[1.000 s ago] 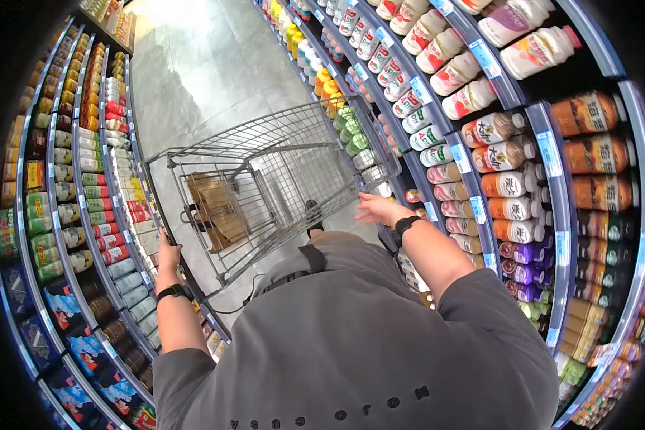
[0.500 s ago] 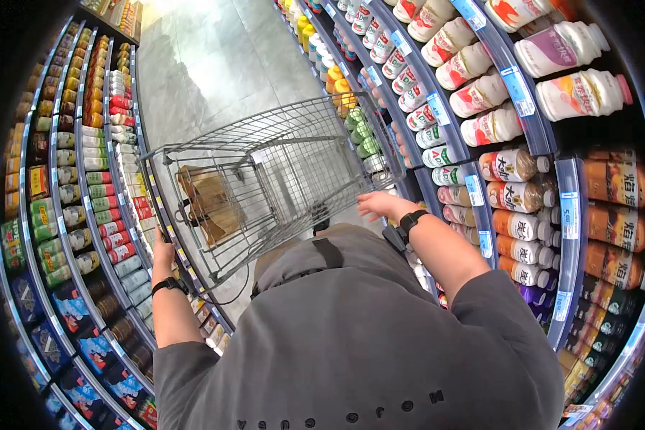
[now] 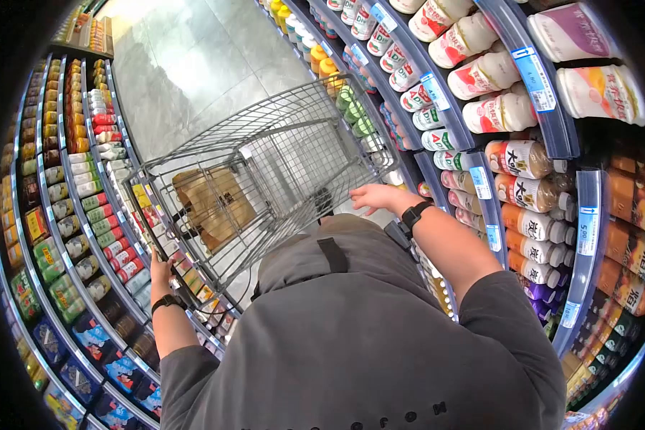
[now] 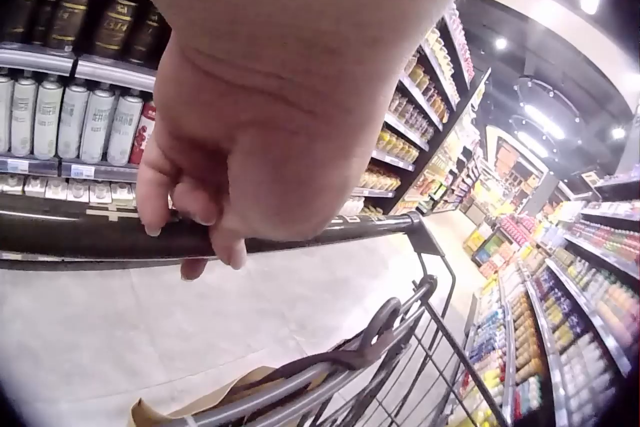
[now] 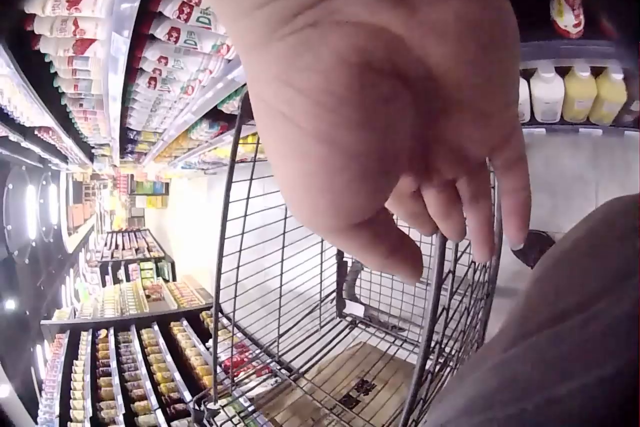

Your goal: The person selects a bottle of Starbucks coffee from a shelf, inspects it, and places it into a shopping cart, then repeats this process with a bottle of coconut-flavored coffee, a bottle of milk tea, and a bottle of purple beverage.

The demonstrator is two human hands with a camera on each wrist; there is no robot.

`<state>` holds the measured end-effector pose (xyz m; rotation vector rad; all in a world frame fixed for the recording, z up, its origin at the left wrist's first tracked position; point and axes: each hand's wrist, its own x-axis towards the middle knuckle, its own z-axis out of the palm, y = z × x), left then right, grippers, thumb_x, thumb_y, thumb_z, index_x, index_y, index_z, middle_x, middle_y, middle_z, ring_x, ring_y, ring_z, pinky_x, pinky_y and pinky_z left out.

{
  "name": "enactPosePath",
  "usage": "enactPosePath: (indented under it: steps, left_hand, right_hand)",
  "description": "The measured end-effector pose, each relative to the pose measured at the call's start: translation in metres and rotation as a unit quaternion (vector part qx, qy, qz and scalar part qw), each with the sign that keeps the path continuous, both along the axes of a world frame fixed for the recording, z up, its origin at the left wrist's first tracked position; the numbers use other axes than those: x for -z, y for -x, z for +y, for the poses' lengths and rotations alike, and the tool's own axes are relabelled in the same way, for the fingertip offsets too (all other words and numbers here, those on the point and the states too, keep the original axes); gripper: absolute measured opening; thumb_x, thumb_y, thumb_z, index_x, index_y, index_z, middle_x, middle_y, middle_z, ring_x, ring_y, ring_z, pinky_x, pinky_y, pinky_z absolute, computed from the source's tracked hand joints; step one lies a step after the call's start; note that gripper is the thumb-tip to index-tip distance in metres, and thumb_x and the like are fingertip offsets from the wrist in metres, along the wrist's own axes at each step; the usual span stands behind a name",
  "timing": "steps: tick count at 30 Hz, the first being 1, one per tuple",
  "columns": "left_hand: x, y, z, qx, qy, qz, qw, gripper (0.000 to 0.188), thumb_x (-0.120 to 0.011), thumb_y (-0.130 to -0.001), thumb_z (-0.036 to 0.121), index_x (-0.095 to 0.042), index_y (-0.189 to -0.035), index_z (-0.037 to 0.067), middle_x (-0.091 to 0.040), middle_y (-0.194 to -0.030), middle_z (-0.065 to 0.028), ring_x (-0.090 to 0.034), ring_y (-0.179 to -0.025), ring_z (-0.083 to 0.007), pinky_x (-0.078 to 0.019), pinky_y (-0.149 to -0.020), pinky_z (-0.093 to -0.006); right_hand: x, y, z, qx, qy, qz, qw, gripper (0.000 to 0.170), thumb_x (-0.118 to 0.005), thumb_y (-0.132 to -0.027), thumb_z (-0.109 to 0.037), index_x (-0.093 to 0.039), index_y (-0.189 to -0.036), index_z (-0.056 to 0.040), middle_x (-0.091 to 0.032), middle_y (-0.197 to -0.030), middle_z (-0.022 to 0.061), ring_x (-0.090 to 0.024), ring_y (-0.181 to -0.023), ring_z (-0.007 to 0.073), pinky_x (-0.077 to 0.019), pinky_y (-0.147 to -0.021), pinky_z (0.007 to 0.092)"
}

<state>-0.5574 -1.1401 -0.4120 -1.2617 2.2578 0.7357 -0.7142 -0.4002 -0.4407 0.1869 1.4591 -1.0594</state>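
Observation:
In the head view my left hand (image 3: 162,271) is at the dark handle of a grey wire shopping cart (image 3: 265,129). The left wrist view shows that hand (image 4: 235,172) with its fingers curled round the handle bar (image 4: 80,232). My right hand (image 3: 380,198) is beside the cart's near side, palm down. Its fingers (image 5: 480,212) hang loosely in the right wrist view, close to the wire rim; whether they touch it is unclear. That hand (image 5: 380,117) holds nothing. A brown paper bag (image 3: 215,208) lies inside the cart.
Bottle shelves (image 3: 401,132) run along the right, with white bottles (image 3: 473,75) and brown-orange ones (image 3: 627,236) near me. Cans and packets fill the left shelves (image 3: 72,208). Grey tiled floor (image 3: 186,72) stretches between them beyond the cart. My leg shows beside the cart (image 5: 570,317).
The right shelves' bottles have slid downward and outward in the head view and look larger. The cart's handle end has shifted slightly left. My left hand remains at the handle; my right stays loose beside the cart.

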Motion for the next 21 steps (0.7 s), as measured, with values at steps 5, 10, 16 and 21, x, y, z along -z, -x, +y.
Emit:
enactPosePath:
  steps: [5, 10, 16, 21]
  left_hand:
    - [-0.006, 0.002, 0.004, -0.035, -0.044, -0.008, 0.998, 0.101, -0.064, -0.093, 0.000, -0.005, -0.165, 0.038, -0.075, -0.101, -0.0123, -0.072, -0.078, -0.0237, -0.0578, -0.049, -0.0428]
    - [-0.017, -0.002, 0.012, -0.040, -0.047, -0.016, 0.998, 0.093, -0.064, -0.095, 0.004, -0.013, -0.165, 0.038, -0.075, -0.101, -0.0118, -0.074, -0.080, -0.0236, -0.0585, -0.048, -0.0417]
    - [-0.004, 0.006, -0.007, -0.081, -0.085, 0.027, 0.993, 0.082, -0.060, -0.101, 0.004, -0.017, -0.163, 0.036, -0.074, -0.091, -0.0091, -0.066, -0.062, -0.0195, -0.0569, -0.045, -0.0397]
    - [-0.003, 0.023, -0.008, -0.080, -0.060, -0.005, 0.995, 0.079, -0.059, -0.100, 0.005, -0.019, -0.162, 0.034, -0.073, -0.096, -0.0102, -0.068, -0.069, -0.0213, -0.0580, -0.048, -0.0397]
  right_hand:
    - [-0.006, 0.006, -0.001, -0.031, 0.005, 0.000, 0.999, 0.079, -0.067, -0.092, -0.018, -0.032, -0.160, -0.0001, -0.046, -0.159, 0.0178, -0.055, -0.136, 0.0246, -0.0572, -0.096, 0.0363]
    - [0.003, 0.012, -0.001, -0.054, 0.014, 0.007, 0.998, 0.077, -0.067, -0.092, -0.019, -0.034, -0.159, -0.0007, -0.048, -0.157, 0.0163, -0.055, -0.135, 0.0246, -0.0593, -0.092, 0.0358]
    - [0.005, 0.020, -0.008, -0.054, 0.026, 0.007, 0.998, 0.074, -0.066, -0.093, -0.019, -0.037, -0.158, -0.0016, -0.049, -0.157, 0.0156, -0.055, -0.136, 0.0246, -0.0602, -0.091, 0.0354]
    - [0.001, 0.041, -0.011, -0.089, 0.012, 0.016, 0.996, 0.069, -0.065, -0.095, -0.019, -0.040, -0.157, -0.0025, -0.052, -0.154, 0.0154, -0.054, -0.138, 0.0245, -0.0596, -0.092, 0.0364]
